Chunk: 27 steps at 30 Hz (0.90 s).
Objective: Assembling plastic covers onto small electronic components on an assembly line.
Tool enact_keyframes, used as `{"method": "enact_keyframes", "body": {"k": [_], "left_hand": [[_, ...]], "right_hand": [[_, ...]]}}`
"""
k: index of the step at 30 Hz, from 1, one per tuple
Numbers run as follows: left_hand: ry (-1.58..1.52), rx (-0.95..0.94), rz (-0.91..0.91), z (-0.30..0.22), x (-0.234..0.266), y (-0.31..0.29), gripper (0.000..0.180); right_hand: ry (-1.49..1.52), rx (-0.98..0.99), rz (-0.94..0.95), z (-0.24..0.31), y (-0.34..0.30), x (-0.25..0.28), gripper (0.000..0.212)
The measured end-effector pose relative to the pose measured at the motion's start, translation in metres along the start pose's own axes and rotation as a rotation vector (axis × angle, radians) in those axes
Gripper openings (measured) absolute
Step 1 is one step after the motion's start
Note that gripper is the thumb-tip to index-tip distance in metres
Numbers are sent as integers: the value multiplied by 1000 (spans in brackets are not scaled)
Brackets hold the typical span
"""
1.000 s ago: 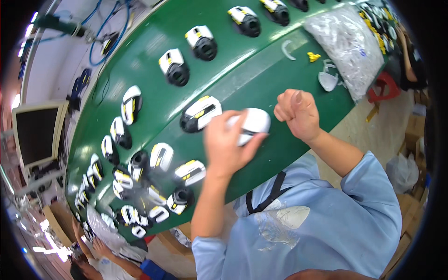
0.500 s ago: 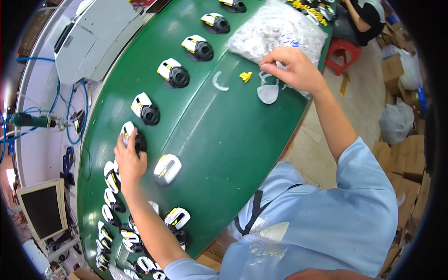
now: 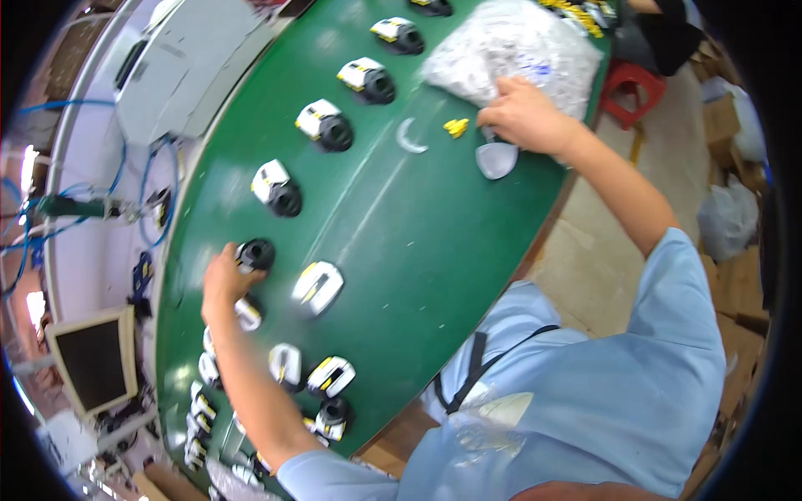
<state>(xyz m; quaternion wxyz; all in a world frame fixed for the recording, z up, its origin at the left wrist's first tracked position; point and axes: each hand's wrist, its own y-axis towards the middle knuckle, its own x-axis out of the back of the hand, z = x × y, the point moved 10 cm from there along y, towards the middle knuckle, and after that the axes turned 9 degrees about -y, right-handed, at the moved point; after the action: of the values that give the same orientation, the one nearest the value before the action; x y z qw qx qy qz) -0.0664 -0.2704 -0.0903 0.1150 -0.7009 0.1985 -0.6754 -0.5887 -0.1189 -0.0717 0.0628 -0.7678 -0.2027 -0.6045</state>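
1. Writing: blue handwritten marks on the clear bag [image 3: 511, 52] at the table's far end, near my right hand [image 3: 530, 118]. Small and partly lost in the creases. On the housings I can pick out no lettering.
2. Left hand [image 3: 224, 282]: thumb and fingers closed around a black-and-white housing [image 3: 255, 254]. Its round black end faces up between them. Cannot tell if its base is off the table.
3. Right hand: fingers bent, palm down, at the upper part of a clear plastic piece [image 3: 496, 160]. The rounded end shows just below the fingers, lying on the green table [image 3: 434, 242]. Fingertips partly hidden; cannot tell if they pinch it.
4. Just left of my right hand: 1 small yellow piece [image 3: 456, 128], then 1 clear curved strip [image 3: 408, 137], apart from each other.
5. Beyond my left hand, a row of 5 white-and-black housings [image 3: 324, 125] runs up the table, the farthest cut off by the upper edge.
6. Right of my left hand, well apart from it: 1 white shell [image 3: 318, 288], lying alone.
7. Nearer my left forearm: more white, black and yellow housings [image 3: 332, 377], bunched, some hidden by the arm.
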Motion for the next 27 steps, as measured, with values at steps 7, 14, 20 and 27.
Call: {"method": "enact_keyframes", "body": {"k": [7, 14, 20, 27], "left_hand": [[-511, -197, -303, -32, 22, -54, 47], [-238, -285, -545, -45, 5, -59, 80], [-296, -198, -435, 5, -25, -35, 86], [-519, -198, -526, -36, 16, -90, 72]], "right_hand": [[67, -24, -74, 7, -4, 18, 28], [-16, 32, 3, 16, 0, 6, 14], [137, -24, -36, 3, 4, 17, 50], [360, -17, -114, -5, 5, 47, 46]]}}
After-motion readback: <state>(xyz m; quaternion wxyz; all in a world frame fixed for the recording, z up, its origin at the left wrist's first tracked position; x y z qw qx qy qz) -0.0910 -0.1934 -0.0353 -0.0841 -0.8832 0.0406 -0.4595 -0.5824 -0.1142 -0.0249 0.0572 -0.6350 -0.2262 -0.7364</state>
